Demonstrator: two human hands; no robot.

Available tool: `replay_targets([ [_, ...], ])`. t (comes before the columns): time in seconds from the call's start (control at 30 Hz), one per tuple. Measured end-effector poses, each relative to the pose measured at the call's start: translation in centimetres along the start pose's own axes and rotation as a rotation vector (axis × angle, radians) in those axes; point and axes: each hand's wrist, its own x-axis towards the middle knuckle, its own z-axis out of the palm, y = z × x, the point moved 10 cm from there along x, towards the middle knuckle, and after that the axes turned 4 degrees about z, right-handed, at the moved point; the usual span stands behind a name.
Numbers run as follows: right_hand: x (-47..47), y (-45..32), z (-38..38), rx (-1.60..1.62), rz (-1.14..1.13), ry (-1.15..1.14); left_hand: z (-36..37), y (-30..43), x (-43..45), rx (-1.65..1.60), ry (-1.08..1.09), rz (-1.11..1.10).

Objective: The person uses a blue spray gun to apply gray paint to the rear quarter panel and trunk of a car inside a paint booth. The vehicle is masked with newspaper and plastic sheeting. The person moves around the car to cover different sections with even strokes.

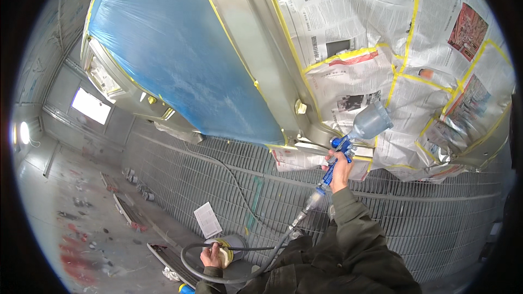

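My right hand (340, 170) grips a blue spray gun (338, 159) by its handle. On top of the gun sits a translucent grey paint cup (369, 121), tilted to the right. The gun is close to the lower end of a beige, metallic car body pillar (261, 41) and its sill. A grey air hose (229, 281) runs from the gun's handle and loops round to the lower left. My left hand (211, 255) is shut on the hose. A pale cream wad (224, 258), perhaps a cloth, shows beside the left fingers; whether they hold it is unclear.
Blue masking film (175, 57) covers the panel left of the pillar. Newspaper (347, 12) edged with yellow tape covers the right side. Below lies a metal floor grating (286, 175). A bucket (238, 241) and a printed sheet (208, 219) are near my left hand.
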Motion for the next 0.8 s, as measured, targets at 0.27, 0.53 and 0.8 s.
replay_targets([
  [0.27,-6.2,-8.1,10.6,0.058,-0.053,-0.268,1.2,3.0,0.0,-0.213,0.005,0.048],
  [0.53,-13.4,-19.5,20.7,0.155,-0.158,-0.52,3.5,8.6,0.0,-0.292,-0.034,0.082],
  [0.8,-18.6,-27.5,26.2,0.232,-0.406,-0.871,3.1,13.6,0.6,-0.283,0.032,0.217],
])
